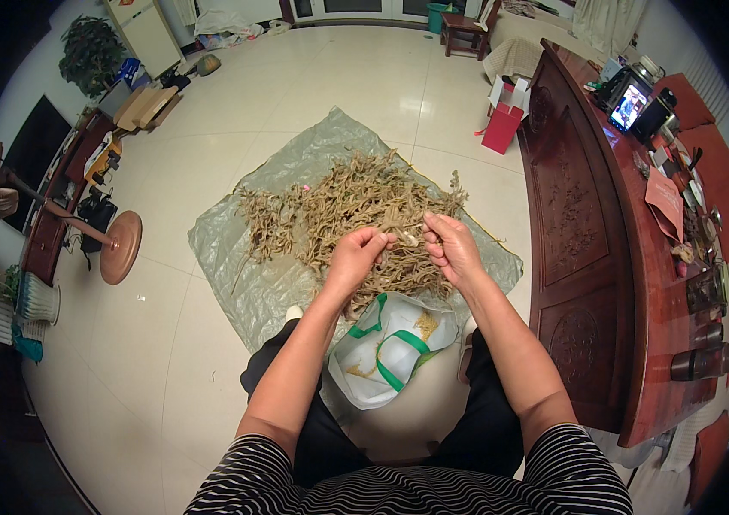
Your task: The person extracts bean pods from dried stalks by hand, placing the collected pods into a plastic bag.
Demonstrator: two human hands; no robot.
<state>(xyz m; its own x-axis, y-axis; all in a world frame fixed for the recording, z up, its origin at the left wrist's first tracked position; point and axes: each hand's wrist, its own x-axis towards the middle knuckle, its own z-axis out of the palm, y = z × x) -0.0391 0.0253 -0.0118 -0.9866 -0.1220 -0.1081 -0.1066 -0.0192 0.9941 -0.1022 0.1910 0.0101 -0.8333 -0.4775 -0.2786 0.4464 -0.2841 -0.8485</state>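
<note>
Between my two hands is a dried plant stalk with pods (408,237), held above a large heap of dried stalks and pods (364,199). My left hand (358,254) pinches it with thumb and forefinger. On its other side my right hand (449,248) grips it with curled fingers. The heap rests on a crumpled grey-green plastic sheet (229,238) spread over the floor. Between my feet stands a white bag (355,360) with green handles, its mouth wide. Small yellowish grains or bits (427,325) lie inside it.
A carved dark wooden table (570,193) with many items on top runs along my right. Beyond the sheet at right is a red box (501,127) with raised flaps. A fan's round base (121,247) stands at left, near flattened cardboard (145,108). Pale floor tiles (113,347) surround the sheet.
</note>
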